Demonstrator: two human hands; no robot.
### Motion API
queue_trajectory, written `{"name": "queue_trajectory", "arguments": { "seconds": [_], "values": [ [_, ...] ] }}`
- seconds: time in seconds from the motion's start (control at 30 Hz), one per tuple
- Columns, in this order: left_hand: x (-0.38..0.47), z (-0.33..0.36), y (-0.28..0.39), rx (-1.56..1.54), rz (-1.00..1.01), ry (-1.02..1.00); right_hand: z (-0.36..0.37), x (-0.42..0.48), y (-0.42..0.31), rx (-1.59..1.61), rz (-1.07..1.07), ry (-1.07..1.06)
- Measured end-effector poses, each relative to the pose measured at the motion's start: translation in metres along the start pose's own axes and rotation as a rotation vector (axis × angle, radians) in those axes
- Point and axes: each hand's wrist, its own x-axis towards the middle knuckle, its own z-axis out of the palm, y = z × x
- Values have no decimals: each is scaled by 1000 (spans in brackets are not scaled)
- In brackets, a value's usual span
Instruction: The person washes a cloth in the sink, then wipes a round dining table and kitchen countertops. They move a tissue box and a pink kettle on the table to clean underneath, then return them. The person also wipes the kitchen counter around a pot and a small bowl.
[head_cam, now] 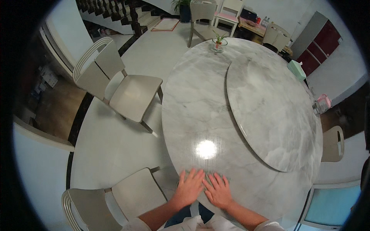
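My left hand [189,186] and my right hand [217,190] lie side by side, palms down, at the near edge of a round marble-patterned table [193,115]. Under the fingers of both hands is a thin greenish cloth [220,174]; only small parts of it show, since the hands cover most. The fingers are spread and rest flat on it, not gripping. A round marble-patterned turntable [271,109] sits raised on the table, beyond my right hand.
Light chairs stand at the left [136,89] and lower left [138,193]; another chair [333,144] is at the right. Along the table's far rim are a glass bowl with a plant [218,46], a green tissue box [297,70] and a pink-topped clear jug [321,105].
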Motion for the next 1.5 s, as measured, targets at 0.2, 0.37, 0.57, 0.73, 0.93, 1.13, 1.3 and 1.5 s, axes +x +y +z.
{"name": "queue_trajectory", "arguments": {
  "seconds": [0.2,0.37,0.57,0.73,0.93,1.13,1.3,1.5],
  "values": [
    [4,7,-36,-98,41,100,10,28,1,-39,-7,24],
    [85,-19,-99,-50,-151,287,-3,154,16,-64,39,215],
    [28,-4,-72,-24,-19,172,10,81,0,9,12,85],
    [19,-8,-80,-141,74,35,9,69,-2,27,-39,124],
    [118,-36,-153,-15,76,64,0,181,30,2,47,250],
    [189,-57,-201,-31,179,138,-4,248,67,118,126,248],
    [198,-76,-215,-239,119,188,-39,243,70,291,491,187],
    [205,-82,-220,-208,117,-20,-47,245,66,244,633,-58]
  ]
}}
